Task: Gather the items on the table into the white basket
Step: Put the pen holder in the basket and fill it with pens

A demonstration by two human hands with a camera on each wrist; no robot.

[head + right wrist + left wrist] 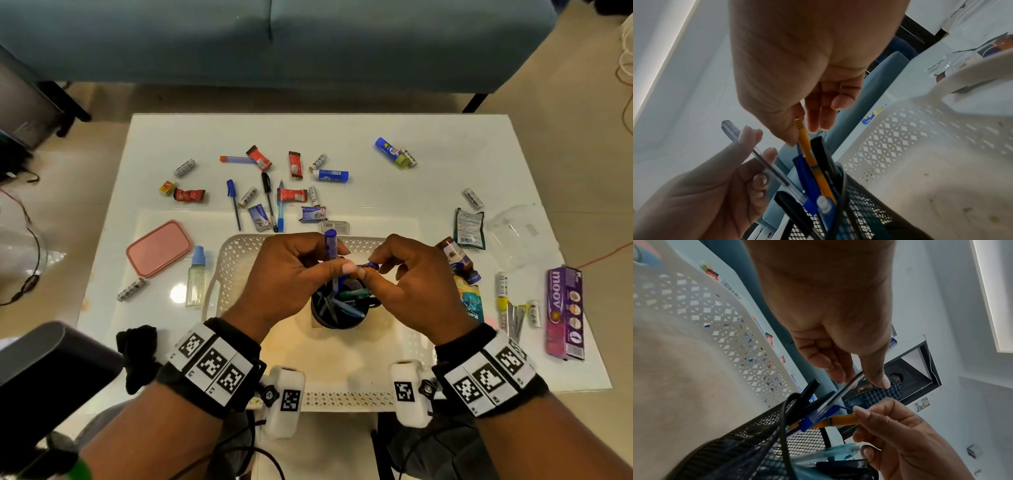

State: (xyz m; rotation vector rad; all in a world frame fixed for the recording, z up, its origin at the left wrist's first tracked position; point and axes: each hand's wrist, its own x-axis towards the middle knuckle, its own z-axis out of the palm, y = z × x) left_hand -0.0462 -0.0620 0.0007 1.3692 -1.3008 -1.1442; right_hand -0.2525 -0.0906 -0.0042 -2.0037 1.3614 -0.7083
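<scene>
Both hands are working over the black mesh cup (337,310) inside the white basket (233,263): left hand (291,274) pinching a clear blue-capped pen (331,246), right hand (416,277) pinching an orange pen (807,155). Crossed pens are risking a snag, tipping the cup; beyond, batteries and wrappers are waiting on the surface (428,164).

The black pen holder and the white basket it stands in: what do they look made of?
The pen holder looks like black wire mesh, probably painted metal: fine see-through holes under a solid rim. The white basket looks like moulded matt plastic, with thick walls and a regular diamond lattice of cut-outs.
</scene>
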